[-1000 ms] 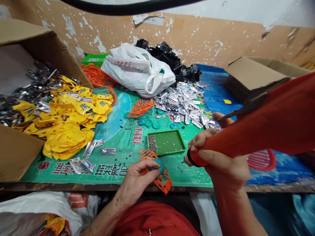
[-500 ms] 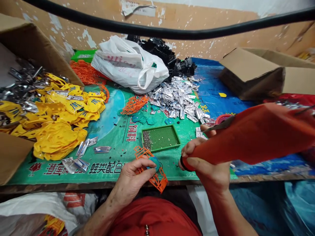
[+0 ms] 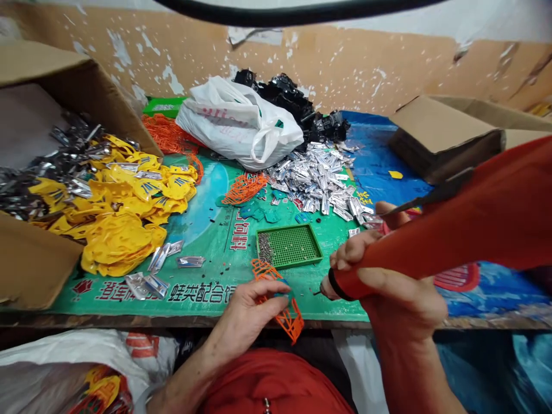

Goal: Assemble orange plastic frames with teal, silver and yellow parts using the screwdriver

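Note:
My left hand (image 3: 259, 307) pinches an orange openwork plastic frame (image 3: 291, 325) and a small teal plastic piece (image 3: 282, 287) between thumb and fingers, above the table's front edge. The fingers partly cover both pieces. To the right, my right hand (image 3: 383, 276) is wrapped round a thick red power screwdriver (image 3: 431, 236) with a black ring at its front. Its thin dark bit points left, a short way from the orange frame. A dark metal strip (image 3: 435, 192) lies along the tool's upper side. Small screws (image 3: 265, 248) fill the left end of a green tray (image 3: 302, 260) just behind my hands.
Yellow plastic parts (image 3: 121, 241) spill from a cardboard box (image 3: 38, 247) at left. Behind the tray lie teal pieces (image 3: 271, 215), orange frames (image 3: 244, 188) and silver parts (image 3: 319, 178). A white bag (image 3: 233, 121), black parts (image 3: 284, 98) and another box (image 3: 444, 129) stand farther back.
The camera view has shifted, so the table appears farther right. The screwdriver has turned slightly and its bit shows more clearly. Both hands keep their holds.

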The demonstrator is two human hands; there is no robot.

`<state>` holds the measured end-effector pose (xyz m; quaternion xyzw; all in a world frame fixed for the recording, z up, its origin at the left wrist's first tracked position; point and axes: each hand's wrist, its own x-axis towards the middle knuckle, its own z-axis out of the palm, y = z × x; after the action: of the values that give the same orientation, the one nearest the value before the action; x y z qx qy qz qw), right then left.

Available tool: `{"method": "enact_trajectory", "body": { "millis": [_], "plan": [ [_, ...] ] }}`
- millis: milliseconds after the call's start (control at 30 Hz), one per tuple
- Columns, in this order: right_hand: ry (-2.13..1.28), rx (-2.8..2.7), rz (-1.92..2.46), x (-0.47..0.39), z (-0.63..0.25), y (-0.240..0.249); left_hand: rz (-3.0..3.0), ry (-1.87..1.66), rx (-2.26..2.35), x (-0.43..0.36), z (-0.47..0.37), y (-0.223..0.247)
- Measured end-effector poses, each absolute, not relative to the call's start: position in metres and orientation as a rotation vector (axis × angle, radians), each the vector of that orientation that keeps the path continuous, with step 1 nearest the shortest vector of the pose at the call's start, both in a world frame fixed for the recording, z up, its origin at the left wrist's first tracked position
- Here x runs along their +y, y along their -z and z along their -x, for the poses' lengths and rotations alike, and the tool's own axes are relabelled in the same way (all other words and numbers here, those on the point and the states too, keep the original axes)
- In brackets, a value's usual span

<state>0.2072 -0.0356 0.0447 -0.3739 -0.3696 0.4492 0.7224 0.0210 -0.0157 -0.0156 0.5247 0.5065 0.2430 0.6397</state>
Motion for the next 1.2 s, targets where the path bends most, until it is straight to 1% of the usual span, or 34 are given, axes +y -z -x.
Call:
{"method": "enact_trajectory", "body": {
  "millis": [167,267,400,567,1200],
  "plan": [
    [-1.11,-0.839,0.691,-0.027,-0.194,-0.068,-1.221,-0.519,1.034,-0.017,-0.024,0.011],
    [-1.108,-0.841,0.681,-0.022,-0.184,-0.073,-1.159,-0.539,0.979,-0.018,-0.024,0.01],
    [-1.102,-0.836,0.688,-0.017,-0.175,-0.073,-1.089,-0.572,0.917,-0.018,-0.022,0.011],
    [-1.112,-0.835,0.696,-0.018,-0.173,-0.07,-1.115,-0.631,0.949,-0.017,-0.022,0.012],
    [-1.068,-0.877,0.745,-0.019,-0.171,-0.068,-1.136,-0.584,0.978,-0.016,-0.021,0.01]
  ]
}}
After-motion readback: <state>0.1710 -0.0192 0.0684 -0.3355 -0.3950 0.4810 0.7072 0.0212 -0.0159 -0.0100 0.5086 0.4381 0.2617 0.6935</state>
